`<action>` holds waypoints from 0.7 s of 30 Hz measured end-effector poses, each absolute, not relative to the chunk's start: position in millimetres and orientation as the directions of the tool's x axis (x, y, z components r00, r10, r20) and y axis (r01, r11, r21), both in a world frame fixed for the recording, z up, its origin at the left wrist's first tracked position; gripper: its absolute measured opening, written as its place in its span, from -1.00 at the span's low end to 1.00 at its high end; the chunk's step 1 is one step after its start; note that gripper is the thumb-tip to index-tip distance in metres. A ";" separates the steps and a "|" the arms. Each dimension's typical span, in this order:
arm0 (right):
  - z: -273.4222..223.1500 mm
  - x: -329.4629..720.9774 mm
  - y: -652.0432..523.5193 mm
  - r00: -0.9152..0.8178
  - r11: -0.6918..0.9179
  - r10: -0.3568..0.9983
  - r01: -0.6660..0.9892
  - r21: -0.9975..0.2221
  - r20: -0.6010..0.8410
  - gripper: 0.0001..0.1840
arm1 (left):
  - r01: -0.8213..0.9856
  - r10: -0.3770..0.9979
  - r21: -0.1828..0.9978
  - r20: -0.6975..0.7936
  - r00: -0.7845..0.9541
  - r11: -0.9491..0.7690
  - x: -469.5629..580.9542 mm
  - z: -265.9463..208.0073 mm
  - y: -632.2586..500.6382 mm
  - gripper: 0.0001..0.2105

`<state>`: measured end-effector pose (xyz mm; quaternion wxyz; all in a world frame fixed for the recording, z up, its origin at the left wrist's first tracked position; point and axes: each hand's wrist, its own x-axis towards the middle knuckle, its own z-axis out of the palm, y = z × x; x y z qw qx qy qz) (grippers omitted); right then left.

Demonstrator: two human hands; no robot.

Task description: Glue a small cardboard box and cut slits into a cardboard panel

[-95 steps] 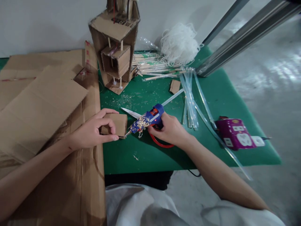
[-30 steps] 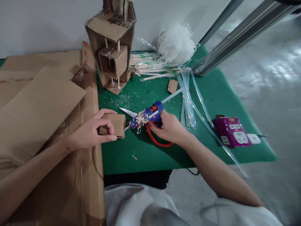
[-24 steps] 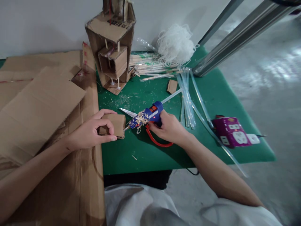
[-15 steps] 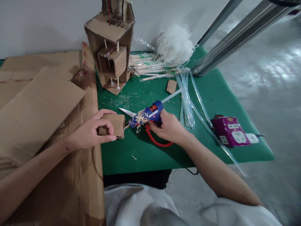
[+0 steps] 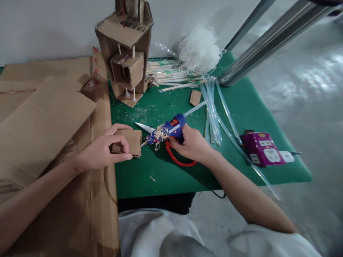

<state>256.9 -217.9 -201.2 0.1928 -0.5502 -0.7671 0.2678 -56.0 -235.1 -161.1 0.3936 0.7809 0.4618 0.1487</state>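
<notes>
My left hand (image 5: 108, 148) grips a small folded cardboard piece (image 5: 134, 141), thumb at the near edge and fingers over the top and far side. In my right hand (image 5: 191, 142) is a blue glue gun (image 5: 175, 127), its nozzle at the cardboard's right edge. Wood-coloured shavings cling to the gun's front, a small red light glows on its body, and a clear glue stick (image 5: 196, 107) sticks out of its back. Beneath the gun lie scissors (image 5: 182, 164) with red handles, partly hidden, their blade pointing left.
A cardboard structure (image 5: 123, 32) with wooden sticks stands at the back. Behind are wrapped chopsticks (image 5: 177, 76) and white string (image 5: 199, 50). Loose glue sticks (image 5: 213, 117) and a purple power strip (image 5: 262, 149) lie right, near a metal post (image 5: 262, 43). Cardboard sheets (image 5: 45, 125) cover the left.
Both hands, the glue gun and the cardboard piece hold nearly the same positions. The whole view has shifted very slightly; no grip has changed.
</notes>
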 end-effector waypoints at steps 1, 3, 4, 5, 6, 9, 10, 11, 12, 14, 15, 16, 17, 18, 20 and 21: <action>-201.3 256.8 -218.0 -0.320 0.250 0.947 0.742 -0.622 -0.001 -0.79 | 0.606 0.839 0.751 -0.133 0.528 -0.262 -56.0 -161.1 -235.0 -0.72; -201.7 256.7 -218.1 -0.322 0.252 0.947 0.743 -0.620 -0.002 -0.77 | 0.611 0.839 0.748 -0.138 0.526 -0.260 -56.1 -161.0 -235.1 -0.71; -201.9 256.6 -218.1 -0.324 0.253 0.946 0.743 -0.620 -0.002 -0.77 | 0.613 0.840 0.747 -0.140 0.525 -0.259 -56.2 -160.8 -235.3 -0.71; -202.0 256.6 -218.1 -0.325 0.254 0.946 0.742 -0.621 -0.002 -0.77 | 0.614 0.840 0.746 -0.141 0.524 -0.258 -56.4 -160.7 -235.5 -0.71; -202.0 256.6 -218.0 -0.326 0.255 0.945 0.740 -0.623 -0.002 -0.77 | 0.614 0.839 0.746 -0.142 0.525 -0.258 -56.5 -160.6 -235.8 -0.71; -201.9 257.8 -217.7 -0.326 0.251 0.945 0.735 -0.630 -0.004 -0.78 | 0.608 0.836 0.749 -0.137 0.532 -0.264 -56.7 -160.7 -236.5 -0.71; -201.9 258.4 -217.5 -0.322 0.246 0.947 0.736 -0.631 -0.006 -0.79 | 0.605 0.834 0.751 -0.136 0.535 -0.265 -56.8 -160.8 -236.5 -0.71; -201.9 259.0 -217.4 -0.317 0.241 0.948 0.738 -0.631 -0.009 -0.80 | 0.604 0.834 0.752 -0.136 0.535 -0.265 -56.7 -160.9 -236.5 -0.71; -202.0 259.5 -217.4 -0.311 0.235 0.950 0.740 -0.630 -0.010 -0.80 | 0.604 0.833 0.753 -0.140 0.536 -0.262 -56.6 -161.0 -236.4 -0.71; -202.2 260.0 -217.4 -0.302 0.231 0.953 0.740 -0.632 -0.004 -0.81 | 0.606 0.833 0.754 -0.148 0.533 -0.253 -56.4 -161.1 -236.0 -0.71; -202.2 259.9 -217.5 -0.301 0.233 0.954 0.736 -0.636 0.002 -0.81 | 0.605 0.833 0.755 -0.150 0.533 -0.251 -56.2 -161.0 -235.9 -0.71; -202.1 259.7 -217.6 -0.301 0.236 0.954 0.731 -0.640 0.008 -0.81 | 0.604 0.833 0.756 -0.150 0.533 -0.251 -56.0 -160.9 -235.8 -0.71; -201.8 259.3 -217.7 -0.302 0.238 0.953 0.727 -0.644 0.011 -0.81 | 0.601 0.832 0.758 -0.147 0.535 -0.252 -55.9 -160.9 -235.7 -0.70; -201.5 258.9 -217.7 -0.302 0.239 0.953 0.725 -0.646 0.014 -0.81 | 0.599 0.833 0.759 -0.144 0.535 -0.253 -55.7 -160.7 -235.7 -0.70; -200.6 258.0 -217.7 -0.302 0.238 0.953 0.723 -0.648 0.014 -0.81 | 0.600 0.833 0.759 -0.145 0.534 -0.252 -55.6 -160.5 -235.5 -0.71; -200.2 257.6 -217.7 -0.301 0.238 0.953 0.725 -0.647 0.013 -0.81 | 0.602 0.833 0.758 -0.148 0.533 -0.251 -55.7 -160.3 -235.5 -0.71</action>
